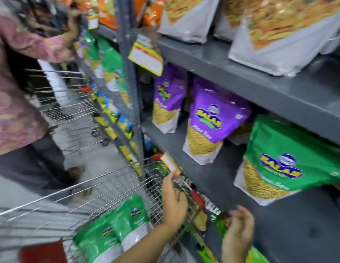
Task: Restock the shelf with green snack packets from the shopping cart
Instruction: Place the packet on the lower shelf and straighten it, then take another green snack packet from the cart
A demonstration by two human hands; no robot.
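Note:
Two green snack packets [116, 228] lie in the wire shopping cart [100, 188] at the lower left. One green packet [290, 160] leans tilted on the grey shelf [232, 186] at the right. My left hand [174, 202] reaches over the cart's right rim with fingers apart, holding nothing. At the shelf's front edge, lower right, my right hand [238, 236] hovers with fingers spread and nothing in it.
Two purple packets [209, 122] stand on the same shelf, left of the green one. Large grey packets fill the shelf above. Yellow price tags [146, 58] hang from shelf edges. Another person [19, 88] stands at the left beside a second wire cart [70, 103].

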